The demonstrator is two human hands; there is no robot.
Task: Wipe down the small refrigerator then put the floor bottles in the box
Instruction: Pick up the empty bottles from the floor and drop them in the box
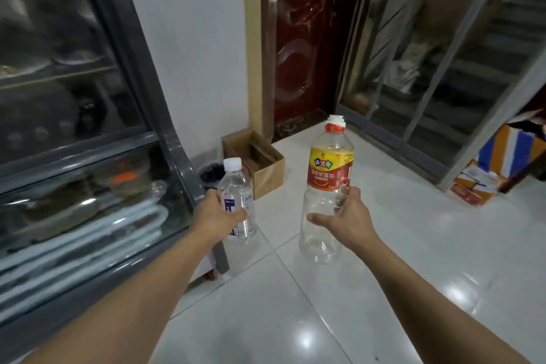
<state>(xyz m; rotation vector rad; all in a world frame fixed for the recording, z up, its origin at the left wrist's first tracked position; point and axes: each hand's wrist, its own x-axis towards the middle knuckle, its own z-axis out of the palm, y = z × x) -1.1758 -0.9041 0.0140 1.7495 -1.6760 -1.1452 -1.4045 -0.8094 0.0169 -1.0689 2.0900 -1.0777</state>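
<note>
My left hand [217, 216] grips a small clear water bottle [237, 186] with a white cap, held upright above the floor. My right hand [344, 216] grips a taller empty bottle [328, 174] with a red and yellow label and a red-ringed cap. An open brown cardboard box [267, 174] stands on the floor in the corner, just beyond the small bottle. The grey glass-fronted refrigerator [174, 139] fills the left side, close to my left forearm.
A black bin [208, 173] sits between the refrigerator and the box. A dark red door [301, 38] stands behind the box, and a glass sliding door [443, 68] is at the right. Colourful cartons [499, 162] lie at the far right. The floor is glossy white tile [384, 289].
</note>
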